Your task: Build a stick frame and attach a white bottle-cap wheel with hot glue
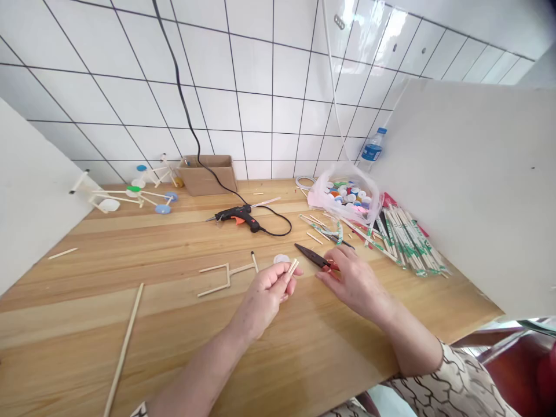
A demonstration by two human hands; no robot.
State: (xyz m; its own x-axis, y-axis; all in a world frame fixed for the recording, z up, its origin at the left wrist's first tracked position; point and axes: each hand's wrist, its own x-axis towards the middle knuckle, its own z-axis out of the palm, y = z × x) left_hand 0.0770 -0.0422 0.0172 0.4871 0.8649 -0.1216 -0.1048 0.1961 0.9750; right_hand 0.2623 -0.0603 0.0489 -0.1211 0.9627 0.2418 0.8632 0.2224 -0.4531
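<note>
The left hand (263, 301) could pass toward the glue gun (238, 218), though the stick frame (226, 275) perhaps intrudes.

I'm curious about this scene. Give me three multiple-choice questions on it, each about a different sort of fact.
1. Where is the cardboard box?
A) On the floor
B) At the back of the table, by the tiled wall
C) On a shelf

2. What colour is the trigger of the glue gun?
A) Orange
B) Green
C) Purple

3. What is the left hand doing?
A) Lying flat and empty
B) Gripping a hammer
C) Pinching short wooden sticks

Answers:
1. B, since the box stands on the far end of the wood, next to the tiles.
2. A, since the trigger shows orange against the black body.
3. C, since the fingers and thumb hold the sticks together.
</note>
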